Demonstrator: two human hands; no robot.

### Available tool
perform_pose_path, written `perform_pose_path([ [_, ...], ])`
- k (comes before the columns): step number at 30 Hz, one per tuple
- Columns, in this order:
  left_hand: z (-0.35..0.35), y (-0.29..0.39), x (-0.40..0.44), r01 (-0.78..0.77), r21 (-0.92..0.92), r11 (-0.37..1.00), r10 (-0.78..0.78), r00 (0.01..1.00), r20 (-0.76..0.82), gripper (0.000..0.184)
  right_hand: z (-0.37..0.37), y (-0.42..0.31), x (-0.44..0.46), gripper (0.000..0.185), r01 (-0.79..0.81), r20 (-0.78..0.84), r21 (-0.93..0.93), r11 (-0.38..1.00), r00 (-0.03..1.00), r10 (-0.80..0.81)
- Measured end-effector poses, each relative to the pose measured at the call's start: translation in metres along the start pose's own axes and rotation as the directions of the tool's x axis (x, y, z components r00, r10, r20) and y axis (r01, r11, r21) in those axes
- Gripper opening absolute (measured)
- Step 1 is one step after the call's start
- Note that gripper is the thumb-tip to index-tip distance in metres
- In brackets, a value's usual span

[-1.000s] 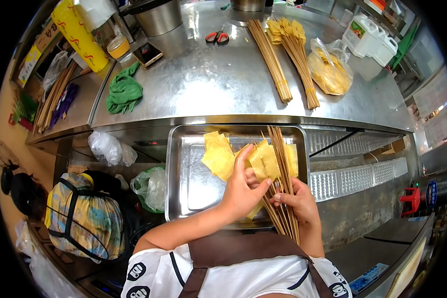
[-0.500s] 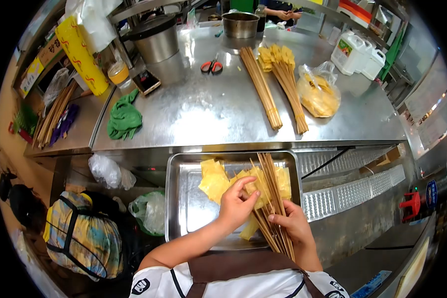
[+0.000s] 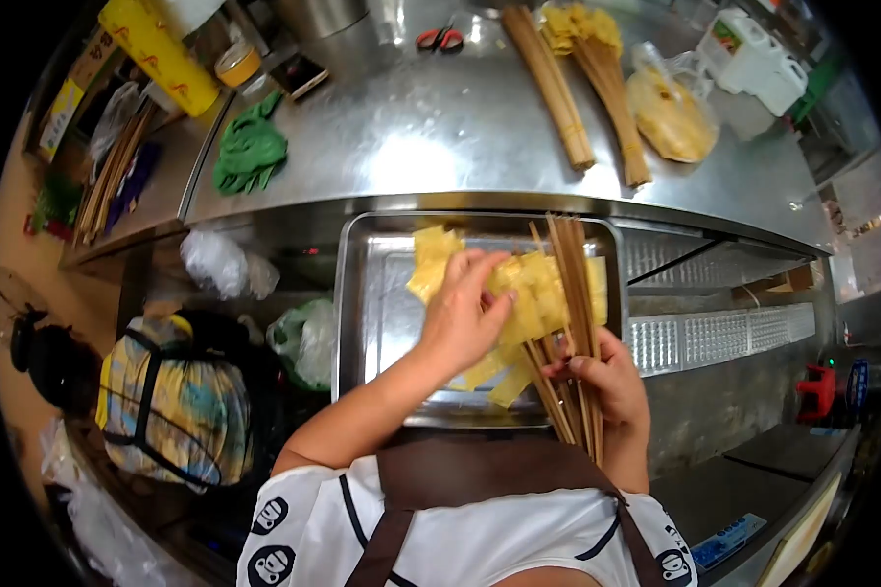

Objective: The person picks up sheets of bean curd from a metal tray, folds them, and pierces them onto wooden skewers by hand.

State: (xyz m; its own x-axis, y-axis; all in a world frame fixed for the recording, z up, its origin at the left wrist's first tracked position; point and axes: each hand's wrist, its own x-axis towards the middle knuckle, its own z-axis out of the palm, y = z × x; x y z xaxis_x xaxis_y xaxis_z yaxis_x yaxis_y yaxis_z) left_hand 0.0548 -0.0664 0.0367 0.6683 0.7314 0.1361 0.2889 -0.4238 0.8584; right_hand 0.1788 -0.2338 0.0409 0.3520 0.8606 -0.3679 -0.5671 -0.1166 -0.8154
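My right hand [image 3: 612, 377] is closed round a bundle of thin wooden skewers [image 3: 579, 293], which slants over the right side of a metal tray [image 3: 362, 323]. My left hand [image 3: 468, 305] is over the tray's middle, thumb and forefinger apart, beside yellow sheets that look like tofu skin [image 3: 533, 303]. Some of these sheets lie against the skewers, and I cannot tell whether they are threaded on. More yellow sheets [image 3: 436, 256] lie at the tray's back, left of the skewers. The left hand's other fingers are partly hidden.
On the steel counter [image 3: 362, 147] lie a skewer bundle [image 3: 553, 88], skewers with yellow pieces [image 3: 607, 98], a bag of yellow pieces [image 3: 671, 108], red-handled scissors [image 3: 440, 40] and a green cloth [image 3: 250, 147]. White jugs [image 3: 754, 59] stand back right. A person in a patterned top [image 3: 176, 401] is low at left.
The view has tilted down, so the tray and hands appear higher. My left hand's thumb and forefinger remain apart beside the sheets. The right hand still grips the skewers.
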Motion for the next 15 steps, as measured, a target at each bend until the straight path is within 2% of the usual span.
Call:
perform_pose_path([
  [2, -0.032, -0.004, 0.008, -0.048, 0.178, 0.983, 0.044, 0.999, 0.027, 0.030, -0.001, -0.001, 0.001, 0.019, -0.023, -0.033, -0.038, 0.999, 0.999, 0.022],
  [4, -0.057, -0.020, 0.012, -0.188, 0.423, 0.887, 0.157, 0.982, 0.109, 0.033, 0.001, 0.000, 0.004, 0.018, -0.002, -0.043, -0.019, 1.000, 0.999, 0.001],
  [5, -0.064, -0.030, 0.011, -0.185, 0.423, 0.887, 0.154, 0.982, 0.107, 0.033, 0.002, -0.001, 0.005, 0.018, 0.000, -0.022, -0.044, 0.999, 1.000, -0.001],
  [7, -0.074, -0.044, 0.012, -0.446, 0.461, 0.767, 0.351, 0.894, 0.280, 0.038, 0.001, -0.001, 0.008, 0.017, -0.013, 0.011, -0.068, 0.998, 1.000, 0.013],
  [11, -0.071, -0.051, -0.001, -0.489, 0.425, 0.762, 0.327, 0.856, 0.399, 0.043, 0.002, 0.000, 0.008, 0.019, -0.040, -0.008, -0.032, 0.999, 0.999, 0.040],
  [15, -0.060, -0.067, 0.000, -0.518, 0.412, 0.750, 0.403, 0.851, 0.336, 0.036, 0.003, -0.002, 0.008, 0.019, -0.026, 0.002, -0.049, 0.998, 1.000, 0.026],
])
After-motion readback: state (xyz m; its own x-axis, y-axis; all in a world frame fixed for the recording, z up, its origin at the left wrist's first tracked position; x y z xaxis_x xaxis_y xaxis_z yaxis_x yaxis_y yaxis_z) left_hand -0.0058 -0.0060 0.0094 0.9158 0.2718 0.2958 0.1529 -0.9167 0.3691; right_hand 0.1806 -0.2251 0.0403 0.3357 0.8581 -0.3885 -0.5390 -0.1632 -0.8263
